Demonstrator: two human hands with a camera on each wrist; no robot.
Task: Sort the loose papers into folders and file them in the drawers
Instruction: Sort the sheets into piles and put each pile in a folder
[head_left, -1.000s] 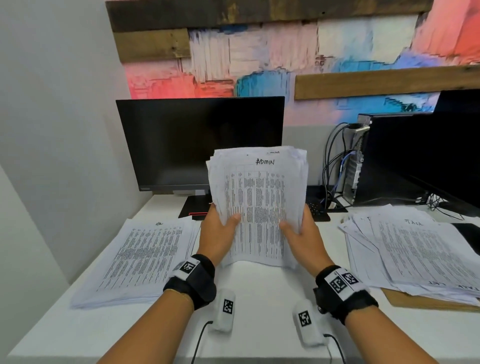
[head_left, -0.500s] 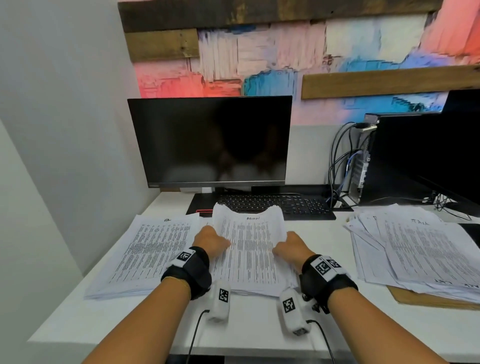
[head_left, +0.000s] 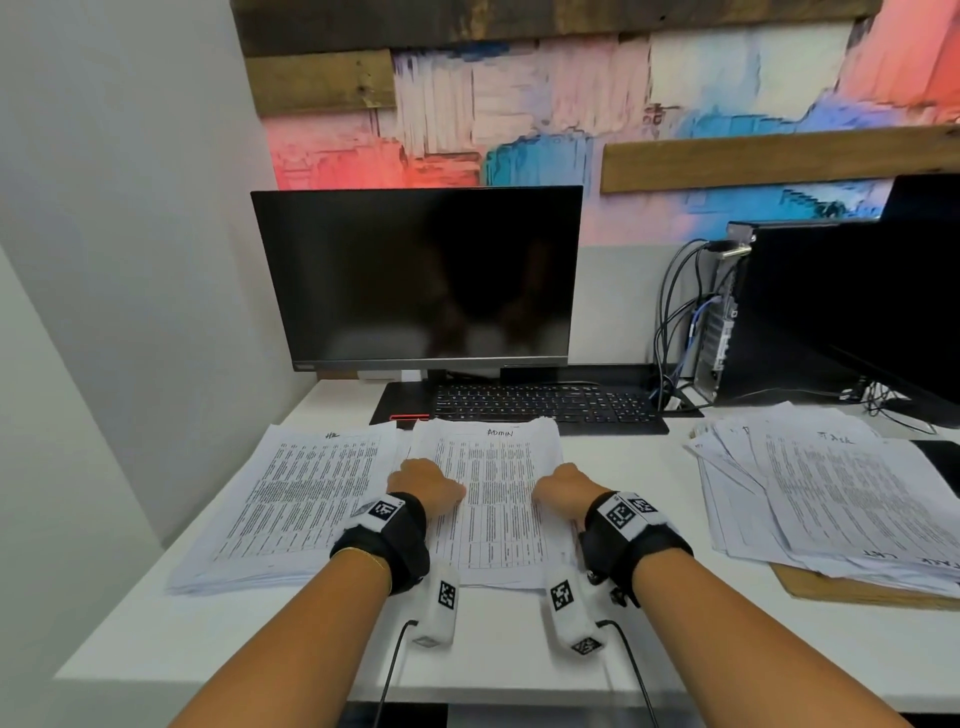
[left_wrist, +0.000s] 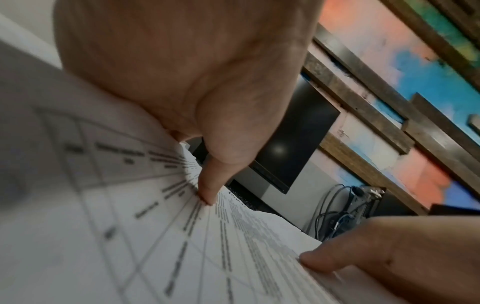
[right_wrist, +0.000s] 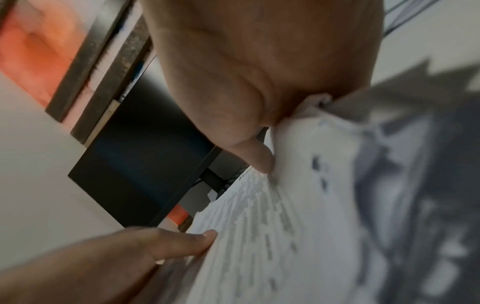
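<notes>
Head view: a white desk (head_left: 519, 649) stands against a wall clad in painted wooden panels. A dark monitor (head_left: 415, 275) sits at the rear, with a black keyboard (head_left: 545, 405) in front of it. A computer tower (head_left: 727, 317) with attached cables stands to the right. Three paper groups lie on the desk. The stack marked ADMIN (head_left: 493, 467) lies flat at centre, its far edge just in front of the keyboard. A second paper stack (head_left: 291, 499) lies just to its left, edges touching or overlapping. A fanned pile of loose papers (head_left: 831, 493) lies well apart on the right, resting partly on a wooden board (head_left: 857, 592). The left hand (head_left: 428, 486) grips the left edge of the ADMIN stack; the right hand (head_left: 569, 491) grips its right edge. Both wrists carry black straps with printed markers.

Left wrist view: the left hand (left_wrist: 182, 72) has its thumb pressed down on the printed top sheet of the ADMIN stack (left_wrist: 155, 236); the fingers curl under the edge. The right hand (left_wrist: 389, 253) shows at the far edge, thumb on top.

Right wrist view: the right hand (right_wrist: 259, 72) clamps the ADMIN stack (right_wrist: 298, 226), thumb on top, fingers hidden beneath. The left hand (right_wrist: 116, 257) lies at the opposite edge, thumb on the sheet
</notes>
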